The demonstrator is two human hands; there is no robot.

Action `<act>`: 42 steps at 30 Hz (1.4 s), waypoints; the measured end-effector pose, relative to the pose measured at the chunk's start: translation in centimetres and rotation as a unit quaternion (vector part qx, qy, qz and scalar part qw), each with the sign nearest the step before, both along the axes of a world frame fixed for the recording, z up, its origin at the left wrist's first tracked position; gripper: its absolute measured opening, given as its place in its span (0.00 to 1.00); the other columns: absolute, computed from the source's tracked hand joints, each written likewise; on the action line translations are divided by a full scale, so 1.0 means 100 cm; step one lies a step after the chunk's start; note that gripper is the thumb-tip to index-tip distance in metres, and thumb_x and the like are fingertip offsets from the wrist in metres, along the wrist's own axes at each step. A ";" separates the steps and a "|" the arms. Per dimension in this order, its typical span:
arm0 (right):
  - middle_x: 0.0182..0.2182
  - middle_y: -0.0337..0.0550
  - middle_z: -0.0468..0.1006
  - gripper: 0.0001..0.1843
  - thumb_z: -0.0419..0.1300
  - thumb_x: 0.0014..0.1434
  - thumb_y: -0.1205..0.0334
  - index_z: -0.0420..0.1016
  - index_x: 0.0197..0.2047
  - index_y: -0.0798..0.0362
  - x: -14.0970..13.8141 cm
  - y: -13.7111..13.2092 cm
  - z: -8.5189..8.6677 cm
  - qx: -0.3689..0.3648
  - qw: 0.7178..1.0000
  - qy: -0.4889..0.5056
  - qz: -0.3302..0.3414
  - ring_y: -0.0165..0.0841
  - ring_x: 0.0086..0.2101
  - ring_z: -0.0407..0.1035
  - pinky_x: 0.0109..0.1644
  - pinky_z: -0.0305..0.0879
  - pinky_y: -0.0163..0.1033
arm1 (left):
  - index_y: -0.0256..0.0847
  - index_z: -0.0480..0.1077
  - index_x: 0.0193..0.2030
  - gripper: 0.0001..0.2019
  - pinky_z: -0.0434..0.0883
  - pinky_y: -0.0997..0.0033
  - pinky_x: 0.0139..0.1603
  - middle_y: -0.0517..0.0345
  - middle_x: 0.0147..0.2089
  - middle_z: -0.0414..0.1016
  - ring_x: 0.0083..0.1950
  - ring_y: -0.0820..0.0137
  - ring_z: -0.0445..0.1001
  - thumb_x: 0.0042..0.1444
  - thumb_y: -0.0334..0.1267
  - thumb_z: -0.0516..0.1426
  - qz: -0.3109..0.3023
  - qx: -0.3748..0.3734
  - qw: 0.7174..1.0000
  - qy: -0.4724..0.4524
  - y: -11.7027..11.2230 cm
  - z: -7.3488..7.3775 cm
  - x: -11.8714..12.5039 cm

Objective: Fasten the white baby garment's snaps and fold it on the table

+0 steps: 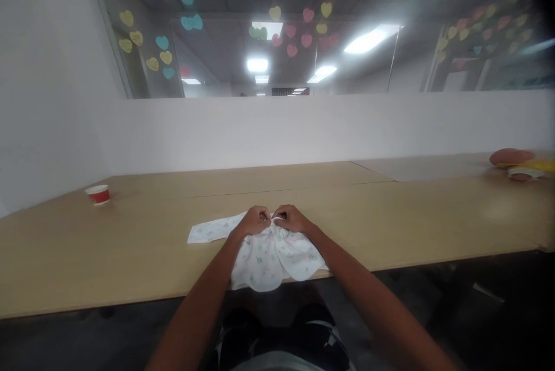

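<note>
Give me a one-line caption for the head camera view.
Left hand and right hand hold a small white printed garment on a light wooden table.

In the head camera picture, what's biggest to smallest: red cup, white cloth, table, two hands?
1. The table
2. The white cloth
3. The left hand and right hand look about the same, so I won't rank them.
4. The red cup, which sits farther away.
</note>
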State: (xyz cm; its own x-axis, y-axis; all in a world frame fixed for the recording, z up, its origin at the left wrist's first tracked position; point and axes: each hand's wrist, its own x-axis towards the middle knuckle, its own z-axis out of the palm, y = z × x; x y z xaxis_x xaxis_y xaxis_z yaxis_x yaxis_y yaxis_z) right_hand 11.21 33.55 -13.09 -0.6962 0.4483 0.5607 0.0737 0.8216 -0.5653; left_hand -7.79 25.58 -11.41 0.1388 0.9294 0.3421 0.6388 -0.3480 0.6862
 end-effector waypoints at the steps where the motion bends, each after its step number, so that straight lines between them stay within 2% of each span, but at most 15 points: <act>1: 0.29 0.41 0.75 0.07 0.63 0.52 0.73 0.81 0.35 0.59 0.000 0.000 0.000 -0.001 1.000 0.000 0.000 0.27 0.29 0.65 0.34 0.58 0.31 | 0.33 0.73 0.30 0.10 0.53 0.77 0.26 0.64 0.22 0.61 0.25 0.77 0.57 0.44 0.36 0.55 -0.001 0.001 1.000 -0.002 0.000 0.000 0.000; 5: 0.29 0.41 0.75 0.08 0.61 0.51 0.74 0.80 0.35 0.60 -0.001 0.002 -0.002 0.000 1.000 0.000 -0.004 0.27 0.29 0.65 0.34 0.58 0.31 | 0.33 0.72 0.31 0.09 0.54 0.77 0.26 0.63 0.23 0.63 0.25 0.77 0.58 0.43 0.35 0.55 -0.011 0.003 1.000 -0.017 0.000 0.000 0.001; 9: 0.28 0.40 0.74 0.07 0.61 0.51 0.74 0.79 0.34 0.59 -0.002 0.002 -0.004 0.004 1.000 -0.004 -0.005 0.27 0.28 0.64 0.33 0.57 0.30 | 0.34 0.70 0.38 0.13 0.61 0.78 0.31 0.58 0.33 0.72 0.30 0.76 0.66 0.43 0.34 0.55 -0.028 -0.003 0.999 -0.042 -0.002 0.001 0.003; 14: 0.27 0.39 0.73 0.04 0.61 0.54 0.71 0.78 0.33 0.58 -0.002 0.000 -0.003 0.000 1.000 0.001 -0.020 0.28 0.28 0.64 0.33 0.57 0.31 | 0.34 0.69 0.41 0.15 0.64 0.77 0.34 0.56 0.34 0.72 0.33 0.74 0.68 0.44 0.34 0.56 -0.034 -0.005 0.998 -0.052 -0.002 0.003 0.005; 18: 0.29 0.40 0.74 0.04 0.61 0.57 0.66 0.78 0.33 0.57 -0.002 -0.001 -0.001 0.001 0.999 0.006 -0.038 0.29 0.30 0.65 0.35 0.58 0.31 | 0.34 0.70 0.37 0.11 0.61 0.77 0.31 0.57 0.33 0.71 0.30 0.76 0.64 0.47 0.37 0.57 -0.036 0.002 0.999 -0.030 -0.003 0.005 0.006; 23: 0.30 0.41 0.72 0.04 0.63 0.53 0.68 0.77 0.34 0.57 -0.001 -0.001 -0.001 0.012 0.998 0.010 -0.062 0.29 0.32 0.65 0.37 0.57 0.32 | 0.34 0.73 0.36 0.09 0.59 0.77 0.31 0.60 0.29 0.68 0.29 0.75 0.61 0.47 0.35 0.58 -0.027 0.009 1.000 0.012 -0.006 0.006 0.005; 29: 0.32 0.40 0.69 0.08 0.63 0.47 0.72 0.68 0.32 0.58 0.002 -0.005 0.007 0.016 0.992 0.051 -0.115 0.29 0.33 0.61 0.37 0.55 0.33 | 0.35 0.75 0.39 0.09 0.61 0.75 0.34 0.58 0.35 0.74 0.31 0.73 0.64 0.52 0.33 0.56 -0.009 0.020 0.999 0.049 -0.004 0.005 0.001; 32: 0.27 0.38 0.68 0.05 0.61 0.50 0.71 0.66 0.28 0.57 0.002 -0.008 0.012 0.005 0.988 0.074 -0.137 0.28 0.30 0.59 0.36 0.54 0.33 | 0.36 0.77 0.41 0.12 0.64 0.73 0.40 0.54 0.41 0.75 0.38 0.70 0.69 0.53 0.29 0.53 0.000 0.030 0.997 0.071 0.001 0.001 -0.003; 34: 0.24 0.37 0.67 0.06 0.60 0.53 0.67 0.68 0.27 0.57 0.001 -0.011 0.014 -0.014 0.990 0.066 -0.122 0.27 0.27 0.58 0.32 0.53 0.32 | 0.37 0.78 0.43 0.14 0.64 0.71 0.47 0.52 0.44 0.74 0.44 0.67 0.71 0.53 0.28 0.53 0.008 0.036 0.996 0.085 0.004 -0.003 -0.006; 36: 0.21 0.37 0.67 0.08 0.60 0.54 0.64 0.72 0.26 0.58 0.001 -0.013 0.013 -0.037 0.996 0.031 -0.080 0.26 0.25 0.58 0.29 0.52 0.31 | 0.38 0.79 0.44 0.14 0.65 0.70 0.48 0.50 0.44 0.72 0.45 0.65 0.71 0.55 0.31 0.55 0.013 0.039 0.995 0.095 0.006 -0.006 -0.009; 39: 0.21 0.38 0.71 0.06 0.62 0.50 0.65 0.77 0.26 0.58 0.001 -0.016 0.011 -0.066 0.997 -0.036 -0.015 0.26 0.24 0.62 0.26 0.54 0.29 | 0.39 0.80 0.44 0.13 0.66 0.71 0.44 0.51 0.42 0.70 0.42 0.67 0.70 0.55 0.34 0.57 0.011 0.042 0.994 0.099 0.007 -0.008 -0.010; 42: 0.23 0.39 0.73 0.05 0.61 0.48 0.68 0.80 0.28 0.58 0.003 -0.016 0.012 -0.080 0.994 -0.069 0.014 0.27 0.25 0.64 0.27 0.55 0.29 | 0.40 0.80 0.41 0.11 0.65 0.72 0.41 0.52 0.41 0.67 0.39 0.69 0.68 0.55 0.36 0.57 0.010 0.051 0.994 0.097 0.007 -0.008 -0.010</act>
